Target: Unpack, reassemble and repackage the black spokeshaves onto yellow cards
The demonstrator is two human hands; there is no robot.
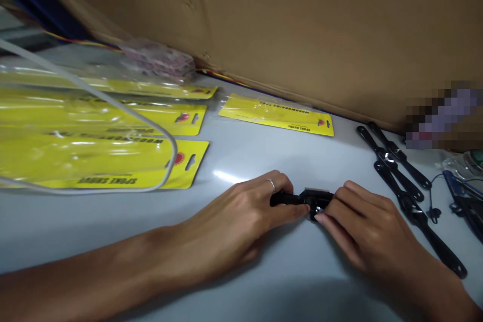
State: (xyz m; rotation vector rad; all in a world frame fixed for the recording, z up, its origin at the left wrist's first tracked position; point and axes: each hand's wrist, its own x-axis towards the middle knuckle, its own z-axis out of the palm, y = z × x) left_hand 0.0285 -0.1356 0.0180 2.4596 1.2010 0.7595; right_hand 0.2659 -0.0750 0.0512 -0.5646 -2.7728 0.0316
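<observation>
A black spokeshave (306, 200) lies on the pale table (264, 161) between my two hands. My left hand (251, 214), with a ring on one finger, is closed round its left handle. My right hand (362, 226) covers its right side, fingers curled on the middle body. Most of the tool is hidden under my fingers.
Three more black spokeshaves (403, 181) lie to the right. Yellow packaging cards (277, 114) and clear blister packs (86, 146) cover the left and back. A brown cardboard wall (302, 25) stands behind. A blue-handled tool (462, 198) lies at the far right edge.
</observation>
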